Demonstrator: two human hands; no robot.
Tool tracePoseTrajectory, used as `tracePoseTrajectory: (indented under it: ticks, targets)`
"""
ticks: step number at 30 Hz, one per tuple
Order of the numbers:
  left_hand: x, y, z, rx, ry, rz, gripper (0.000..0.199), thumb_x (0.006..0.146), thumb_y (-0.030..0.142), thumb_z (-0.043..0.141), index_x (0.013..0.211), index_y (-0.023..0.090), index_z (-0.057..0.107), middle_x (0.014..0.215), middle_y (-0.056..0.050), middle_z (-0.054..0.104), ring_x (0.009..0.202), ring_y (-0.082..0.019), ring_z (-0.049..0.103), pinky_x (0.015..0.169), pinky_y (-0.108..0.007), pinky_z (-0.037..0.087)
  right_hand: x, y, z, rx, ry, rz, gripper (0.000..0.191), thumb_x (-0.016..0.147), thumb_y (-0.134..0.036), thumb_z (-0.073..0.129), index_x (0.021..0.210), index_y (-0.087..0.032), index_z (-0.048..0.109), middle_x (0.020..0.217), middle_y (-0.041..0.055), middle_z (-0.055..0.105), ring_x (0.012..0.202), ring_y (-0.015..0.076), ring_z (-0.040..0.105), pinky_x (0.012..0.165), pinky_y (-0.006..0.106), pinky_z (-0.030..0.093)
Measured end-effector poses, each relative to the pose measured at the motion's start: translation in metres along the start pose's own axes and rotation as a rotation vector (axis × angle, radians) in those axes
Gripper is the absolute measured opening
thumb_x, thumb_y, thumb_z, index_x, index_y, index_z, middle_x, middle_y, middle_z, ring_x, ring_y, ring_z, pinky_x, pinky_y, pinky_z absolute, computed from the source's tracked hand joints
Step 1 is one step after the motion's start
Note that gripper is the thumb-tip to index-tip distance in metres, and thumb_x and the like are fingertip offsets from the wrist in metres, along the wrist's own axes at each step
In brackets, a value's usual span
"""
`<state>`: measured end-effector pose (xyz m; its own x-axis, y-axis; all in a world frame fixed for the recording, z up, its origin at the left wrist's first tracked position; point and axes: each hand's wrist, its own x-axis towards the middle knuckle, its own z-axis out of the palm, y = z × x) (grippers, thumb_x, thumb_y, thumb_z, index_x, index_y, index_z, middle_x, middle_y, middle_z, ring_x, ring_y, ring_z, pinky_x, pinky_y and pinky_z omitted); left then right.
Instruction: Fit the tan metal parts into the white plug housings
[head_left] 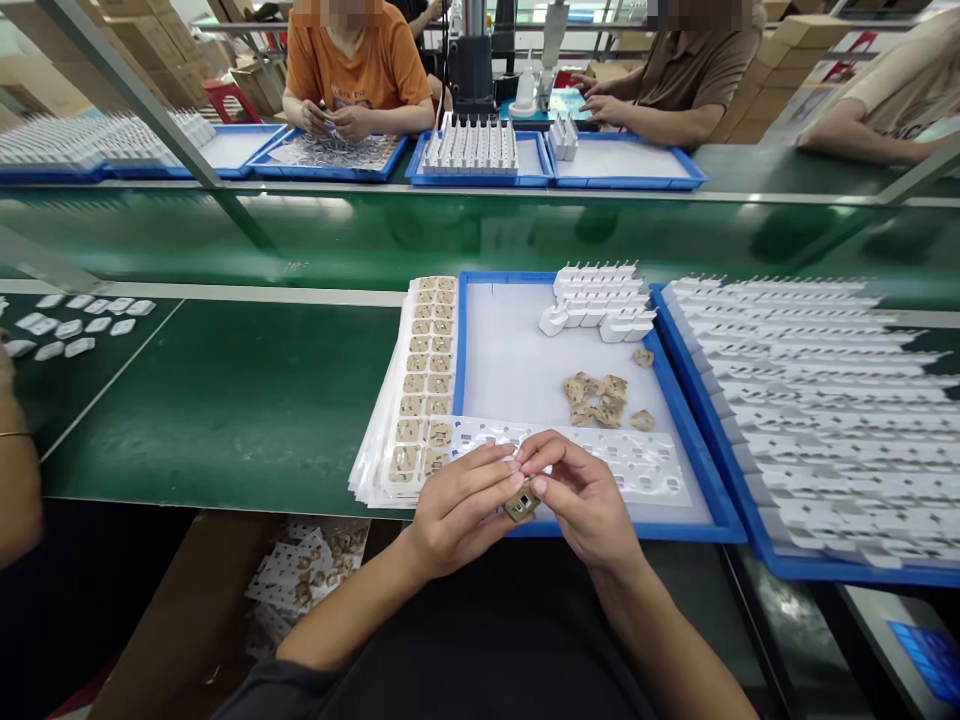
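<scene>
Just above the near edge of the blue-rimmed tray, my left hand is closed round a small tan-faced part with little rectangular openings. The thumb and fingertips of my right hand pinch at the part's upper edge, meeting the left fingertips. The part's far side is hidden by my fingers. Under and behind my hands lies a clear perforated sheet. Left of the tray is a stack of sheets bearing rows of tan die-cut pieces. Loose tan pieces lie in a small heap inside the tray.
White pronged housings stand at the blue tray's back right. Another tray, to the right, is packed with them. White pieces lie far left near another person's arm. A box of scraps sits below. Co-workers sit opposite.
</scene>
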<state>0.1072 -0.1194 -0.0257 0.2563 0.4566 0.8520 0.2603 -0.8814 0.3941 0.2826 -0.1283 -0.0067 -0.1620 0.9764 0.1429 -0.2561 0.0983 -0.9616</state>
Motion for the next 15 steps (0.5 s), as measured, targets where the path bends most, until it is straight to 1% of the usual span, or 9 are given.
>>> tracePoseTrajectory:
  ticks: [4, 7, 9, 12, 15]
  targets:
    - [0.001, -0.003, -0.001, 0.0, -0.026, 0.005, 0.048, 0.085, 0.015, 0.077, 0.13, 0.014, 0.061, 0.109, -0.01, 0.075, 0.115, -0.028, 0.071, 0.096, -0.044, 0.065, 0.002, -0.002, -0.001, -0.015, 0.015, 0.028, 0.008, 0.085, -0.031, 0.075, 0.083, -0.023, 0.072, 0.094, 0.0049, 0.067, 0.091, 0.0201, 0.066, 0.081, 0.034, 0.058]
    - [0.008, -0.007, -0.002, -0.015, -0.049, 0.011, 0.046, 0.086, 0.017, 0.076, 0.129, 0.013, 0.061, 0.11, -0.012, 0.075, 0.115, -0.027, 0.071, 0.097, -0.042, 0.065, 0.007, -0.006, -0.005, -0.034, -0.003, 0.014, 0.008, 0.086, -0.031, 0.074, 0.084, -0.023, 0.072, 0.094, 0.005, 0.066, 0.092, 0.02, 0.066, 0.083, 0.035, 0.057]
    - [0.018, -0.011, -0.003, -0.017, -0.053, 0.036, 0.044, 0.086, 0.016, 0.076, 0.128, 0.011, 0.062, 0.111, -0.013, 0.074, 0.117, -0.027, 0.07, 0.098, -0.041, 0.063, 0.015, -0.011, -0.007, -0.051, -0.015, -0.009, 0.007, 0.087, -0.03, 0.074, 0.084, -0.023, 0.071, 0.094, 0.0046, 0.065, 0.093, 0.0194, 0.065, 0.084, 0.034, 0.056]
    - [0.039, -0.015, -0.005, -0.011, -0.058, 0.067, 0.043, 0.086, 0.015, 0.075, 0.127, 0.009, 0.062, 0.111, -0.014, 0.074, 0.117, -0.026, 0.069, 0.101, -0.038, 0.061, 0.03, -0.023, -0.009, -0.078, -0.02, -0.067, 0.011, 0.087, -0.032, 0.074, 0.083, -0.023, 0.069, 0.092, 0.0039, 0.065, 0.09, 0.0189, 0.065, 0.081, 0.032, 0.056]
    - [0.063, -0.018, -0.008, -0.077, -0.064, 0.018, 0.04, 0.088, 0.019, 0.073, 0.126, 0.012, 0.062, 0.113, -0.014, 0.072, 0.111, -0.023, 0.071, 0.099, -0.033, 0.061, 0.048, -0.041, -0.009, -0.127, -0.031, -0.135, 0.013, 0.089, -0.034, 0.072, 0.084, -0.023, 0.067, 0.09, 0.0033, 0.064, 0.086, 0.0181, 0.066, 0.077, 0.029, 0.057]
